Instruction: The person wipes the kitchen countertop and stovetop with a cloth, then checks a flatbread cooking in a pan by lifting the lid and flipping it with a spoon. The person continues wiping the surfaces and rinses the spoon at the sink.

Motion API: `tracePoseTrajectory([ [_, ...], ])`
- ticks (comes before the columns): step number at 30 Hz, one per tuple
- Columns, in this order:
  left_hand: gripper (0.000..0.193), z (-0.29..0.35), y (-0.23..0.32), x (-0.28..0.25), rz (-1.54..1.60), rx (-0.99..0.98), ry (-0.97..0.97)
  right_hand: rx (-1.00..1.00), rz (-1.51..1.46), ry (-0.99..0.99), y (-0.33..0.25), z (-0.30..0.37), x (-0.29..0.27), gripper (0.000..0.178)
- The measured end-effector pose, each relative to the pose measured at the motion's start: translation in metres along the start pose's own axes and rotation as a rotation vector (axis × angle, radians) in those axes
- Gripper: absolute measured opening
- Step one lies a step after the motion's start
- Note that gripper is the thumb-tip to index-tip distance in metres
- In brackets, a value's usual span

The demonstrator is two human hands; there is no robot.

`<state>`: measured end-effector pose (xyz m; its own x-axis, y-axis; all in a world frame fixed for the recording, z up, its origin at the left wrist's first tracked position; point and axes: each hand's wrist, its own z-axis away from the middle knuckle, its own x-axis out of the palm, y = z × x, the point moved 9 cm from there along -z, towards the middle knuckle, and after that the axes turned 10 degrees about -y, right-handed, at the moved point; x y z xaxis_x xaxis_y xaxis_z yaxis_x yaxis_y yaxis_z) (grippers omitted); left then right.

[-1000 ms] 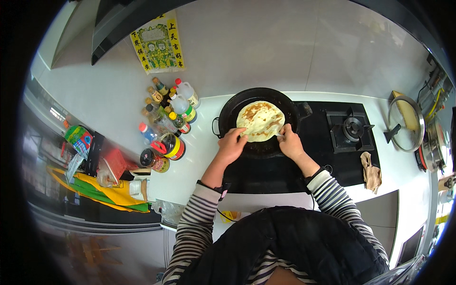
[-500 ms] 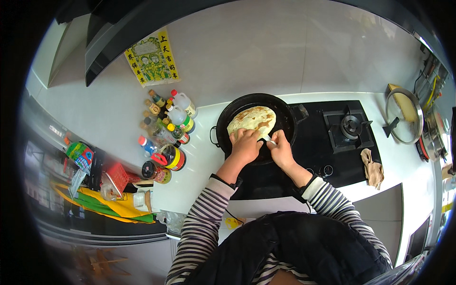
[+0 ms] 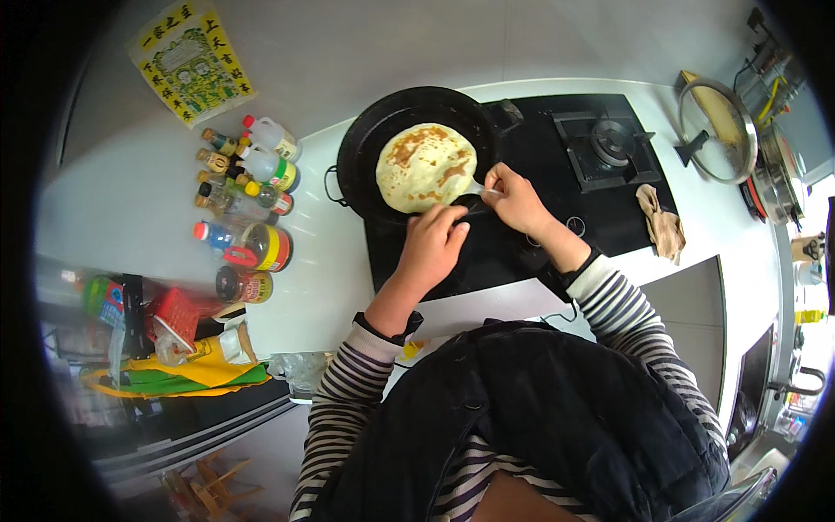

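Observation:
A round flatbread (image 3: 426,167) with browned patches lies nearly flat in a black pan (image 3: 365,130) on the hob. My right hand (image 3: 515,202) grips a flat, pale metallic utensil (image 3: 477,188) at the pan's near right side. Its inner end meets or slips under the bread's edge, so I cannot tell its full shape. At the bread's near edge, my left hand (image 3: 433,242) has bent, slightly parted fingers over the pan rim. They hold nothing visible; whether the fingertips touch the bread is unclear.
Several sauce and oil bottles (image 3: 252,187) crowd the counter to the left. On the right are a bare burner (image 3: 611,143), a crumpled brown cloth or paper (image 3: 661,224) and a glass lid (image 3: 715,130) leaning near the wall. The pan's side handle (image 3: 506,116) juts over the black hob.
My left hand has let go of the bread's near edge and drawn back toward me. The bread now lies flatter and rounder. My right hand keeps its grip; the whole view has shifted.

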<state>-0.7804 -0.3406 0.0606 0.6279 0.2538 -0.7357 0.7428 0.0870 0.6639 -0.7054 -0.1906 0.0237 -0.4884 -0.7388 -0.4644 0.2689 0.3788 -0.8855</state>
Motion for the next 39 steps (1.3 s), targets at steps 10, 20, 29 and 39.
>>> tracePoseTrajectory([
  [10,0.049,-0.026,0.016,0.162,-0.101,0.034,-0.434,0.002,0.240,-0.119,-0.037,-0.002,-0.019,0.021],
  [20,0.055,-0.026,0.016,0.186,-0.163,-0.003,-0.533,0.040,0.579,-0.049,-0.060,0.027,-0.050,0.023],
  [29,0.061,-0.023,0.010,0.189,-0.143,-0.013,-0.524,-0.080,0.637,0.020,-0.073,0.020,-0.049,0.024],
  [39,0.066,-0.021,0.005,0.192,-0.146,-0.023,-0.527,0.027,0.662,-0.198,-0.054,-0.009,-0.027,0.020],
])
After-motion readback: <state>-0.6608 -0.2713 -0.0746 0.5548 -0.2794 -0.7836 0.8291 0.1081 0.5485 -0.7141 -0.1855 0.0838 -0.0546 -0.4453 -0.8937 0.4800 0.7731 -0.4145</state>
